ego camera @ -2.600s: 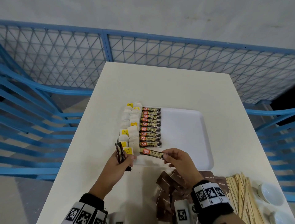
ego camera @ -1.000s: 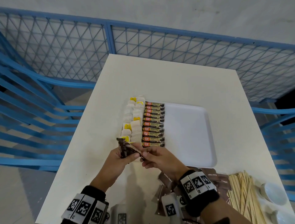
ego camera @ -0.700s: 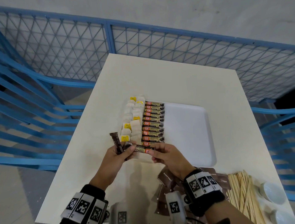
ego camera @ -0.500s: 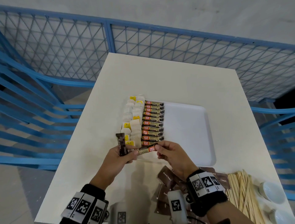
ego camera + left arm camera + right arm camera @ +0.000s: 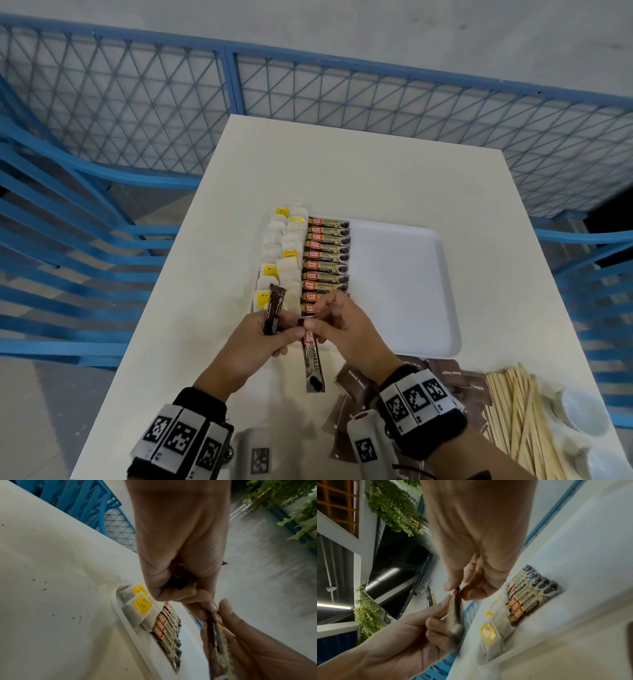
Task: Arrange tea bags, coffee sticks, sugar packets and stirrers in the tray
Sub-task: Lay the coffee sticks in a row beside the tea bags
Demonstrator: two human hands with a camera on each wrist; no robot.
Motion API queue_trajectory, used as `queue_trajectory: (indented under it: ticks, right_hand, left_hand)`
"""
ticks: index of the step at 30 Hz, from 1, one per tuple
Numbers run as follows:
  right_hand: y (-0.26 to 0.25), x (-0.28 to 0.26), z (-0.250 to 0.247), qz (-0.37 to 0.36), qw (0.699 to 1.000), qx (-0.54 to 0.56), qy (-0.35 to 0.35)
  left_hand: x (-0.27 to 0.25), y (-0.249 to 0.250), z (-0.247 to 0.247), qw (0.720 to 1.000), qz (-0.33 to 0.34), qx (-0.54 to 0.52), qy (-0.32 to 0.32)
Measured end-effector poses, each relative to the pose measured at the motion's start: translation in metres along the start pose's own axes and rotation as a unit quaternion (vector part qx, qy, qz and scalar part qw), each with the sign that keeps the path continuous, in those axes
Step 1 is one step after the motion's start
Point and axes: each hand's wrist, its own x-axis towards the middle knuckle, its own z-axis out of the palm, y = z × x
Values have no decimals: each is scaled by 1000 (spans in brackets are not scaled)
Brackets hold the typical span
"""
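My right hand [image 5: 337, 325] pinches the top of a coffee stick [image 5: 313, 363] hanging near the tray [image 5: 404, 291]; my left hand [image 5: 263, 342] grips another stick [image 5: 274, 313]. Risk: the thin pinch may slip, dropping it askew on the surface.

The right hand [image 5: 476, 555] pinches the top of a coffee stick [image 5: 456, 614]; the left hand [image 5: 406, 638] holds its lower end.

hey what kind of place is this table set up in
Probably a fenced-off indoor work or demo station, not a kitchen: blue mesh fencing surrounds a plain white table, and a dark wall screen and hanging greenery show beyond.
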Motion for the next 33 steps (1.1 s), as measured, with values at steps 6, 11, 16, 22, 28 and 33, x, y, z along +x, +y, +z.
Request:
queue_trajectory:
  ticks: [6,11,16,22,28,33]
  right_hand:
    - [9,-11,-3,123,988,-16,-92]
    - [18,-13,-13,145,985,94,-15]
    - [24,-9,-27,149,975,159,47]
    - [34,7,-44,155,978,47,135]
    - [46,16,-41,164,972,-55,156]
    - [49,19,-38,140,964,-138,176]
  left_hand:
    - [3,-13,-11,996,-15,-37,79]
    - [0,-21,-12,998,-41,-12,52]
    - [0,-22,-7,997,-65,37,36]
    - [3,-20,-10,994,-92,4,51]
    - [2,-21,-14,996,-79,8,40]
    - [1,-23,-15,997,-56,27,40]
